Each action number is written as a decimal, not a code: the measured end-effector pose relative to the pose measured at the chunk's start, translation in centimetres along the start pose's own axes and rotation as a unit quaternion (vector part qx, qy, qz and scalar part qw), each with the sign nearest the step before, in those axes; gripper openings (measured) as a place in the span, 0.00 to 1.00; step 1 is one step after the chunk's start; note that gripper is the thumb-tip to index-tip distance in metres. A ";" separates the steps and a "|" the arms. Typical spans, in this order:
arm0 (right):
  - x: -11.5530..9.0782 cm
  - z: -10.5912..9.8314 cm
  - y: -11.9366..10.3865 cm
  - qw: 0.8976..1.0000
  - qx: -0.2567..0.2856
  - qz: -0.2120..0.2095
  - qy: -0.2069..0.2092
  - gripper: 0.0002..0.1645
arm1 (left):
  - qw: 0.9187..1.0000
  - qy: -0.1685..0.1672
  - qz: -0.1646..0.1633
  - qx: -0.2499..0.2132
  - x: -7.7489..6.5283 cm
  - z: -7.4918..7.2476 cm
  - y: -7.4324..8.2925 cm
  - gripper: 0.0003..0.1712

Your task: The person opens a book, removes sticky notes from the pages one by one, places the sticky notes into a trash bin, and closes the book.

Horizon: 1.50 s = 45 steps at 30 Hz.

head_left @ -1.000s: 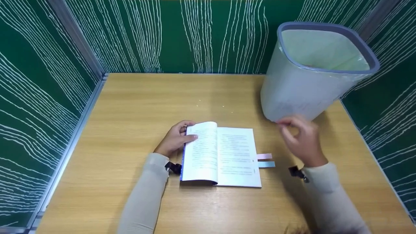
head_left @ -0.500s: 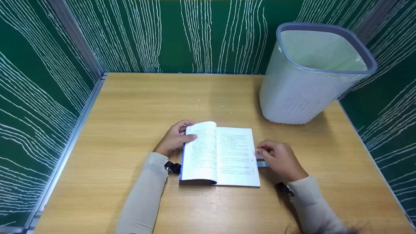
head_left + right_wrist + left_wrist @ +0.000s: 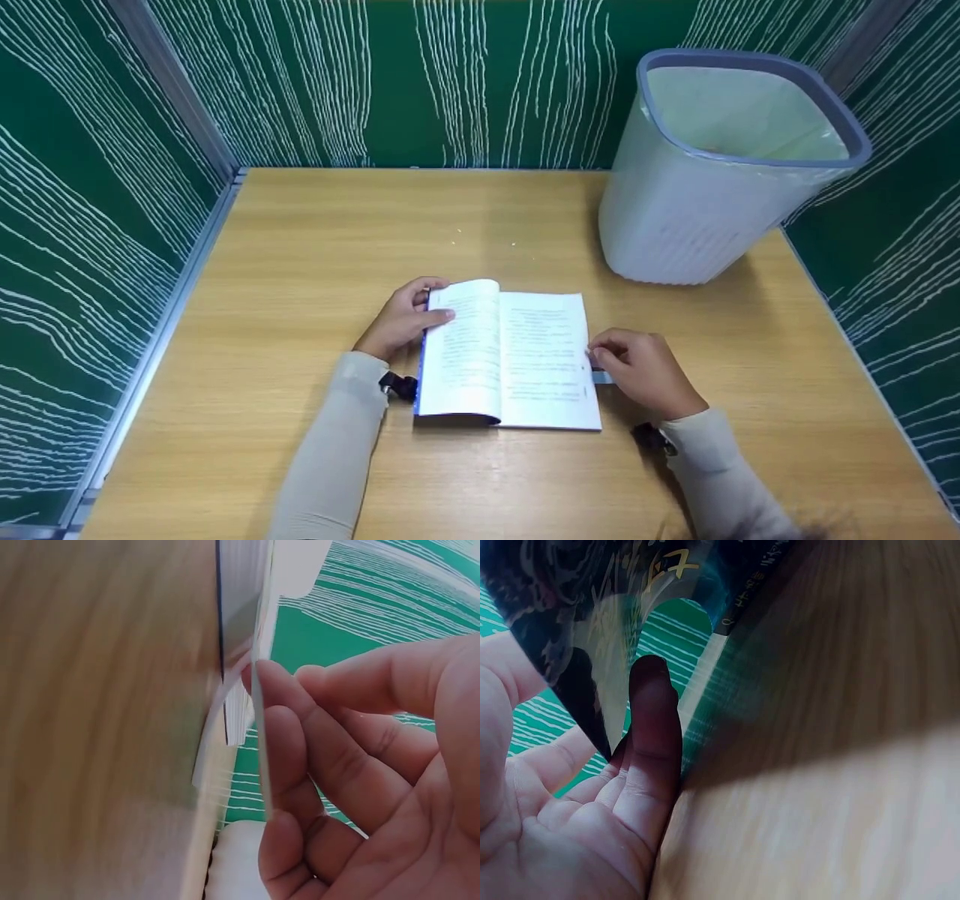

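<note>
An open book (image 3: pixel 544 375) with printed pages lies on the wooden table. My left hand (image 3: pixel 401 322) grips its left edge, thumb on the raised left-hand pages and other fingers beneath; the dark cover (image 3: pixel 562 622) shows in the left wrist view. At the right edge my right hand (image 3: pixel 645 367) has its fingers curled, thumb and index tip pinching at the pink sticky tab, which the hand hides in the head view. A blue sticky tab (image 3: pixel 603 376) sticks out just below. In the right wrist view a pale, curved strip (image 3: pixel 214 720) runs past the fingertips.
A pale waste bin (image 3: pixel 675 217) with a grey-blue rim and a liner bag stands at the back right of the table (image 3: pixel 337 225). Tiny white specks lie behind the book. Green panels (image 3: pixel 405 90) with white lines enclose the back and sides.
My right hand has come from in front of the bin down and left to the tabs, covering the pink one and part of the blue. My left hand and the book have stayed put.
</note>
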State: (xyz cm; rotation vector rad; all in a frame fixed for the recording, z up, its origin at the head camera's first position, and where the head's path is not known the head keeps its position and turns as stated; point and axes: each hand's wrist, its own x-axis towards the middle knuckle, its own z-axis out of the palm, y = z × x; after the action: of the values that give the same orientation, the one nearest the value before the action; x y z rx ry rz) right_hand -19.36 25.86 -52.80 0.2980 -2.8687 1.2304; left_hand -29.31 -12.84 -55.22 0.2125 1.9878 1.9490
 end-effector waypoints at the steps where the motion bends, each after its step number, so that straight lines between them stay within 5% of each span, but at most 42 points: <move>1: -0.1 0.0 -0.1 1.000 0.017 0.000 -0.002 0.07 | 1.000 0.000 0.000 -0.001 0.0 0.0 0.0 0.32; 9: -0.5 0.1 -1.7 0.991 0.132 0.007 -0.001 0.08 | 1.000 -0.001 -0.004 -0.003 0.0 0.0 0.2 0.31; 18: -0.6 1.9 -5.3 0.967 0.202 -0.156 -0.027 0.23 | 1.000 -0.001 -0.003 -0.007 0.0 -0.1 0.2 0.32; 23: 0.0 4.3 -6.5 0.946 0.141 -0.282 -0.072 0.32 | 1.000 0.004 0.005 0.001 0.0 -0.2 0.2 0.28; 28: 0.1 6.3 -7.3 0.929 0.025 -0.350 -0.120 0.33 | 0.999 0.020 0.014 0.039 0.0 -0.1 -0.1 0.17; 31: 0.0 6.8 -7.5 0.923 -0.006 -0.355 -0.147 0.28 | 1.000 0.023 0.011 0.015 0.2 0.0 0.0 0.13; 36: -0.1 7.0 -7.4 0.917 -0.010 -0.359 -0.174 0.27 | 0.998 0.003 -0.005 -0.056 0.1 -0.1 0.3 0.25; 45: 0.0 6.8 -7.0 0.913 -0.008 -0.351 -0.207 0.31 | 0.999 0.019 0.012 0.041 -0.1 -0.1 -0.2 0.22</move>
State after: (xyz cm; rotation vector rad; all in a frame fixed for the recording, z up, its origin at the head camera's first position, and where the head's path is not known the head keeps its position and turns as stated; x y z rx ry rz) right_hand -17.70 16.29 -52.46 1.5849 -2.6120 1.0716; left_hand -29.21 -12.95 -55.38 0.2205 2.1003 1.9021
